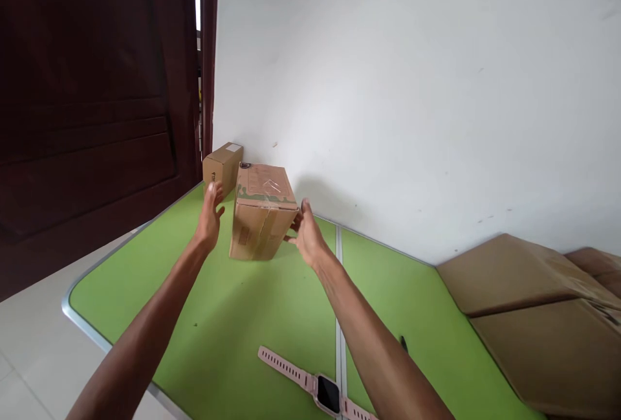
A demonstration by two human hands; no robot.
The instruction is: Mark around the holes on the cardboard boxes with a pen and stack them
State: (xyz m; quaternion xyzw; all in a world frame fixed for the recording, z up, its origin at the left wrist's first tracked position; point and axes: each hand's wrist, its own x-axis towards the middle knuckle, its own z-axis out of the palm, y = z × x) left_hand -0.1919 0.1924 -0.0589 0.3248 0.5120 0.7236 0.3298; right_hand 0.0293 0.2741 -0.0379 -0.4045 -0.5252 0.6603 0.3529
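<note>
Room's evenly bright, soft daylight. Wall (pixel 388 83) brightest near twelve o'clock; door (pixel 87 83) at ten goes dark. Soft shadows on the wall and green tabletop (pixel 160 290). Small glare on the box tape (pixel 274 185). Wide-angle stretch toward the edges; hands slightly soft.

— What sort of place are we standing in, would you say?
— A room in somebody's home, by the look of it: dark panelled door (pixel 87 83), pale tiled floor (pixel 29 362), white wall (pixel 388 83) with scuffs
— Could be a small packing room, with those brown cardboard boxes (pixel 548 355) over there
— Could be, I can't be certain, but that light green table (pixel 262 303) and the pink-strapped smartwatch (pixel 328 394) on it feel homely to me
</note>
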